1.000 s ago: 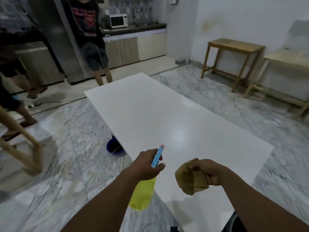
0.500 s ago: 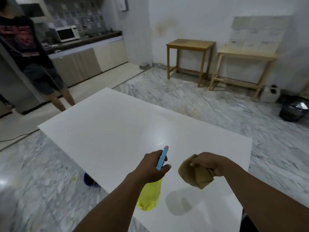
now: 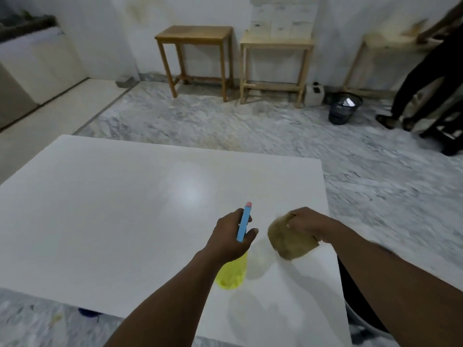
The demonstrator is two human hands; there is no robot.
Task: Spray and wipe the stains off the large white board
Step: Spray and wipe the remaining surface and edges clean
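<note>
Both hands are full as I watch through the headset feed: my left hand (image 3: 231,236) is wrapped around the neck of one spray bottle (image 3: 233,270), its blue head aimed forward over the board, while my right hand (image 3: 307,225) is clenched on one crumpled brown cloth (image 3: 288,240). I judge the bottle is held nozzle-out so a squeeze would land liquid on the surface ahead, and the cloth rides just beside the bottle so it can follow straight after.

One large white board (image 3: 112,221) lies flat and low beneath both hands, its surface glossy with a bright reflection beyond the bottle. I cannot pick out any stain on the board at this sharpness. The cloth seems to hover at or just above the board; I cannot tell whether it touches.

Beyond the board's far edge, against the wall, stand two wooden tables (image 3: 194,56) side by side, with part of a third further right. Right of those sit one white jug (image 3: 314,93) and one dark bin (image 3: 344,107). Another person's legs (image 3: 413,86) show far right of the board.
</note>
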